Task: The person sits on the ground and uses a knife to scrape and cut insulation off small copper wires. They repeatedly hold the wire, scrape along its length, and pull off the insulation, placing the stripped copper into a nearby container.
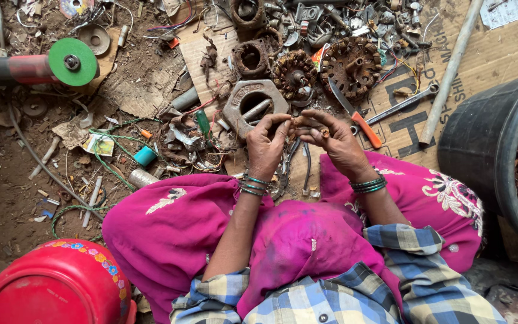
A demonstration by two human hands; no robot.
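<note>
Your left hand [265, 144] and right hand [334, 141] meet just above your knees, and between them you pinch a small brownish, rusty-looking scrap piece [304, 122]. Both hands are closed on it: the left fingertips curl in from the left, the right thumb and fingers clamp it from the right. It sits in the air near the middle of the scene, over the sheet of brown cardboard [499, 54], just near of the grey hexagonal metal housing with a round hole [253, 102].

The piece is mostly hidden by your fingers. From what shows, its long axis seems to run left to right, from one hand to the other, roughly level; which end is which you cannot tell.

What could go wrong, as a judgement: the grip is fingertip only, so a hard pull or twist could make the piece slip and drop into the litter of wires and scraps at your feet, where it would be hard to find. Rusty edges or wire ends could cut bare fingers if the piece gives suddenly. The orange-handled knife [358, 117] lies just far of your right hand, blade away from you; a jerk of that hand could strike it. The grinder with a green disc [70, 61] lies well apart at the far left.
</note>
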